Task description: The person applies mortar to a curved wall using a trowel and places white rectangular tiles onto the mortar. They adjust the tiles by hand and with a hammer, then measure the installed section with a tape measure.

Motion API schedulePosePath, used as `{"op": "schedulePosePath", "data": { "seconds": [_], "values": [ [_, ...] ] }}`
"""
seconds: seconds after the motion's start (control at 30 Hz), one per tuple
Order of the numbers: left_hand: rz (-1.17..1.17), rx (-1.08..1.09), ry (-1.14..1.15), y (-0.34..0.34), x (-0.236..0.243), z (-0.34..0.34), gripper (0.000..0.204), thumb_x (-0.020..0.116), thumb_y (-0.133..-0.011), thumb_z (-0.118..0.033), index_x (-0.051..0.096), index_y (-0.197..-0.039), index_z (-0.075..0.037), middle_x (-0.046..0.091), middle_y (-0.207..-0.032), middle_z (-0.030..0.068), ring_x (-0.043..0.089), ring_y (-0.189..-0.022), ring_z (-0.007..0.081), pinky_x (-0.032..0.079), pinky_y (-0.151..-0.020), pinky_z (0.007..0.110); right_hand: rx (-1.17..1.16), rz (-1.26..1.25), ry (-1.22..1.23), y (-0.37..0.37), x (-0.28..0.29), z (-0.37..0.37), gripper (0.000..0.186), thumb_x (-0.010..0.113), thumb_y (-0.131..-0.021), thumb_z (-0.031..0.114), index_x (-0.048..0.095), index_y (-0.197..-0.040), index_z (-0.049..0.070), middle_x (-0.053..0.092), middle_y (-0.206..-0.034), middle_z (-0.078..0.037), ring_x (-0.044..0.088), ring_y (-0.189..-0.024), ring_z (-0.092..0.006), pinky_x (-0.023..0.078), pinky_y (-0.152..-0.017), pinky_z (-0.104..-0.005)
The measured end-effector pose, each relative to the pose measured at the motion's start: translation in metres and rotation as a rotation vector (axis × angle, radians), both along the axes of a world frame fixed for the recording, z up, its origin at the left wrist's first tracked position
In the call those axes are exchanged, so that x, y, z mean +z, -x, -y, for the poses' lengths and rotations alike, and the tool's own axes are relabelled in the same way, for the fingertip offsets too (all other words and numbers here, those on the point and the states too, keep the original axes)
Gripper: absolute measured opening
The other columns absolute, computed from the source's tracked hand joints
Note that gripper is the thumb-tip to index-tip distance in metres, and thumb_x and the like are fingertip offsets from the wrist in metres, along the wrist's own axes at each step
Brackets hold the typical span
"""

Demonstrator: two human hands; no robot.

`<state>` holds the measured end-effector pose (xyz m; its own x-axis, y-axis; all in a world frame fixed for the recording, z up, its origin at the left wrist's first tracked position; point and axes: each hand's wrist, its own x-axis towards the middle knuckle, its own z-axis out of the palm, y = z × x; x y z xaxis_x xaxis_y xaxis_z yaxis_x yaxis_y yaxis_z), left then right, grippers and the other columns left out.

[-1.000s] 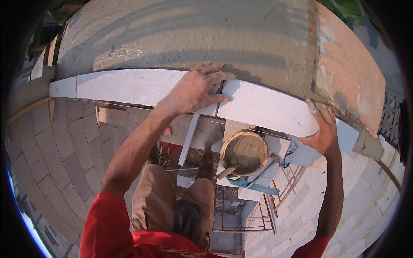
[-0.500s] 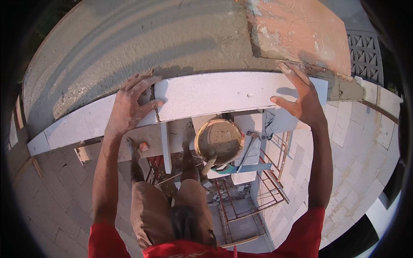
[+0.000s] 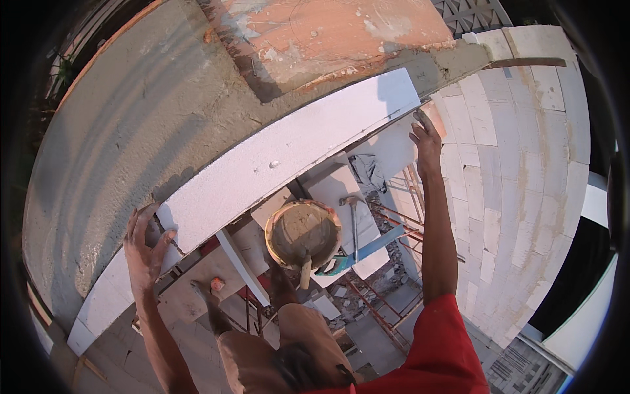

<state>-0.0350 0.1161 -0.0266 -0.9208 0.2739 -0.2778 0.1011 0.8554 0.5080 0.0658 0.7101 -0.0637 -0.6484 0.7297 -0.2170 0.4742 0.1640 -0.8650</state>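
A long white lightweight concrete block (image 3: 289, 154) lies along the top of the wall, its right end next to rough grey mortar. My left hand (image 3: 144, 253) rests at the joint by the block's left end, fingers and thumb spread across the edge. Another white block (image 3: 108, 289) continues the row to the left. My right hand (image 3: 428, 141) is at the lower front edge near the block's right end, fingers apart and partly bent; whether they touch it I cannot tell. Neither hand grips a loose thing.
Below the wall stand a bucket of wet mortar (image 3: 303, 230) with a wooden handle (image 3: 306, 270), a hammer (image 3: 354, 220) and a handsaw (image 3: 374, 249) on boards. Red scaffold bars (image 3: 380, 315) rise at the right. Grey plaster (image 3: 164, 111) and an orange slab (image 3: 328, 36) lie beyond the block.
My view has turned, so the wall now slants up to the right. My right hand has gone from the block's top face to its front edge; my left hand stays by the joint.
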Motion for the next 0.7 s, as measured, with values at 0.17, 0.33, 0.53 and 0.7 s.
{"op": "schedulePosePath", "data": {
  "seconds": [0.17,0.33,0.53,0.7],
  "values": [
    [-0.027,-0.024,0.08,-0.001,0.0,-0.001,0.074,0.078,-0.078,-0.057,0.063,-0.133,-0.01,0.061,-0.136,0.0236,0.045,-0.14,0.0436,0.037,-0.113,0.055,0.009,-0.07,0.083,0.01,-0.008,0.005,0.053,0.052,-0.097,0.01,0.045,-0.147,-0.005,0.053,-0.146,-0.016,0.053,-0.129,-0.0238,0.044,-0.107,-0.0362],
    [-0.045,-0.013,0.039,-0.001,-0.002,-0.001,0.068,0.083,-0.076,-0.048,0.065,-0.13,-0.011,0.064,-0.135,0.0178,0.044,-0.14,0.0444,0.038,-0.112,0.058,0.014,-0.081,0.107,0.012,-0.001,0.007,0.053,0.053,-0.096,0.009,0.046,-0.147,-0.005,0.054,-0.144,-0.017,0.052,-0.131,-0.0241,0.046,-0.105,-0.0366],
    [-0.044,-0.021,0.016,0.0,-0.004,0.002,0.065,0.083,-0.077,-0.045,0.066,-0.129,-0.011,0.064,-0.134,0.0182,0.046,-0.14,0.0431,0.04,-0.111,0.056,0.024,-0.065,0.101,0.015,-0.004,0.005,0.053,0.053,-0.097,0.01,0.047,-0.147,-0.005,0.056,-0.142,-0.015,0.054,-0.129,-0.0236,0.047,-0.105,-0.0371],
    [-0.058,-0.012,0.013,-0.001,-0.004,0.001,0.067,0.083,-0.075,-0.048,0.066,-0.129,-0.011,0.065,-0.132,0.0193,0.048,-0.138,0.0434,0.041,-0.11,0.056,0.025,-0.069,0.101,0.017,-0.006,0.005,0.054,0.054,-0.097,0.012,0.046,-0.148,-0.004,0.054,-0.144,-0.015,0.054,-0.127,-0.0225,0.047,-0.104,-0.0376]
  ]
}}
